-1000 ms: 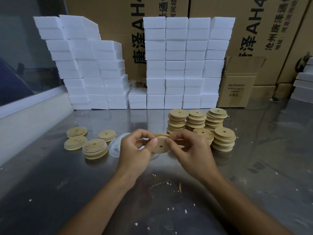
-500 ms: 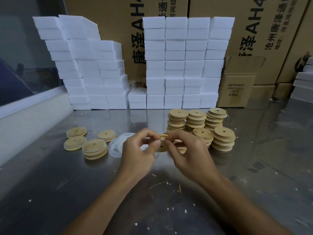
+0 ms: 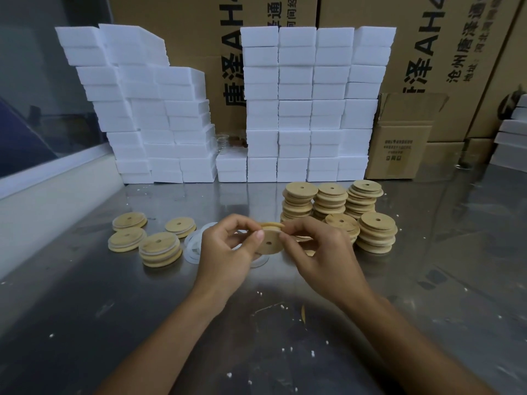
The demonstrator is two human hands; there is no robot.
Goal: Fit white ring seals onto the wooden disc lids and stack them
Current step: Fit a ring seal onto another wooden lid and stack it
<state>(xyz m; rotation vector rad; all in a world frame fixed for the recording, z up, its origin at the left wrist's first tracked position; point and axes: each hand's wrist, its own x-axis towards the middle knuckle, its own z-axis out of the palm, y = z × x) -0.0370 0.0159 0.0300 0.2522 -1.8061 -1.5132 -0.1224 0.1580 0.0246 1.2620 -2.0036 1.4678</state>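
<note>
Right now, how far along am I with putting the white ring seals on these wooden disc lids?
Done: four short piles of sealed wooden lids sit at left. In hand: the left hand and right hand hold one round wooden lid on edge. Left: five taller stacks of bare wooden lids at right, and loose white ring seals.

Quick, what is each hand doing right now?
Left hand: closed on the wooden disc lid, thumb on its face.
Right hand: closed, pinching the same lid's other edge.
</note>
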